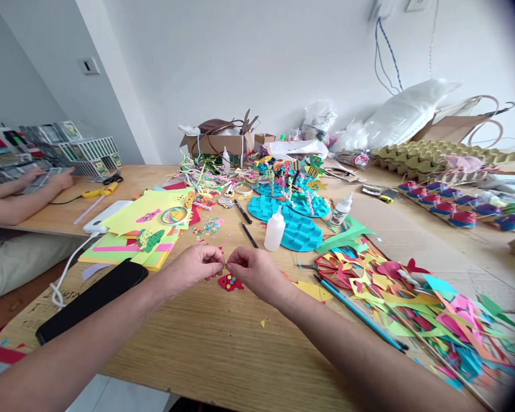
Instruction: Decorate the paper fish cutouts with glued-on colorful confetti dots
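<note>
My left hand (200, 264) and my right hand (254, 270) meet at the fingertips over the middle of the table, both closed in a pinch. Whatever lies between the fingers is too small to make out. Just below them on the wood is a red paper fish (230, 282) with coloured dots on it. Beyond the hands lie a scatter of small paper dots (210, 228) and a black pencil (249, 235). A white squeeze bottle (274, 230) stands upright past my right hand. Partly behind my right wrist rests a yellow paper fish (312, 290).
Yellow paper sheets (129, 213) and a black phone-like slab (92, 300) lie at left. Scissors (326, 269) and a heap of paper scraps (446, 320) spread at right. Blue paper discs (298, 232) sit farther back. Another person's hands (62, 178) work at the far left.
</note>
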Action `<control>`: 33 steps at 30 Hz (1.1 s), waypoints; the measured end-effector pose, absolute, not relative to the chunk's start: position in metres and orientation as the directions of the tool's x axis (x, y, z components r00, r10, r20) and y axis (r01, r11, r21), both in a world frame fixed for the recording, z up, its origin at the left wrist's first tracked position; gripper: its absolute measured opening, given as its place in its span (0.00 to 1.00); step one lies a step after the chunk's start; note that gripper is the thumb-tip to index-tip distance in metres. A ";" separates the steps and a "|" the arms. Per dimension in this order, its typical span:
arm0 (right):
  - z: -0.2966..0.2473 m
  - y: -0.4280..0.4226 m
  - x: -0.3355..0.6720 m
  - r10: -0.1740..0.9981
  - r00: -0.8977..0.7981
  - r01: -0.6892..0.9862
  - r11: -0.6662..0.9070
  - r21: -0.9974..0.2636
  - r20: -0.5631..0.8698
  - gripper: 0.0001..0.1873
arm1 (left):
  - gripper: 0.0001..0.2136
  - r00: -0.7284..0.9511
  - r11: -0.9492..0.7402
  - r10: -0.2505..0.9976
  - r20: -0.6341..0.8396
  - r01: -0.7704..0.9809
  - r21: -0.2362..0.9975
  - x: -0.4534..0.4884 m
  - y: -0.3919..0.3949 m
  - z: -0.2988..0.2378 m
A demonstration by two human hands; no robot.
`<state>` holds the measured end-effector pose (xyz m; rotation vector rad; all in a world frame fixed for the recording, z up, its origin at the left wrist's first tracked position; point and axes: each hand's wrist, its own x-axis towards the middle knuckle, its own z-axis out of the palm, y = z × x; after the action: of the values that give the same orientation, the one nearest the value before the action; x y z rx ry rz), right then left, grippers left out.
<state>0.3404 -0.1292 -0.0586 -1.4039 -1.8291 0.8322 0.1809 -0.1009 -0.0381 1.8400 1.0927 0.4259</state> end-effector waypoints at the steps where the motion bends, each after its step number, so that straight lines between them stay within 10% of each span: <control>1: -0.059 -0.128 0.340 0.971 -0.192 0.564 0.228 -0.794 0.142 0.06 | 0.05 0.544 -0.199 0.826 -0.146 0.524 0.828 0.180 -0.100 -0.040; 14: -0.064 -0.115 0.325 0.963 -0.257 0.634 0.228 -0.739 0.077 0.07 | 0.06 0.514 -0.296 0.854 -0.086 0.614 0.732 0.163 -0.091 -0.055; 33: -0.067 -0.110 0.322 0.967 -0.250 0.642 0.198 -0.740 0.043 0.07 | 0.06 0.504 -0.048 0.839 -0.203 0.440 0.897 0.159 -0.092 -0.061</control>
<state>0.3221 -0.1100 -0.0673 -1.4951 -1.9679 0.8336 0.1588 -0.0922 -0.0613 1.6755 1.1018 0.4652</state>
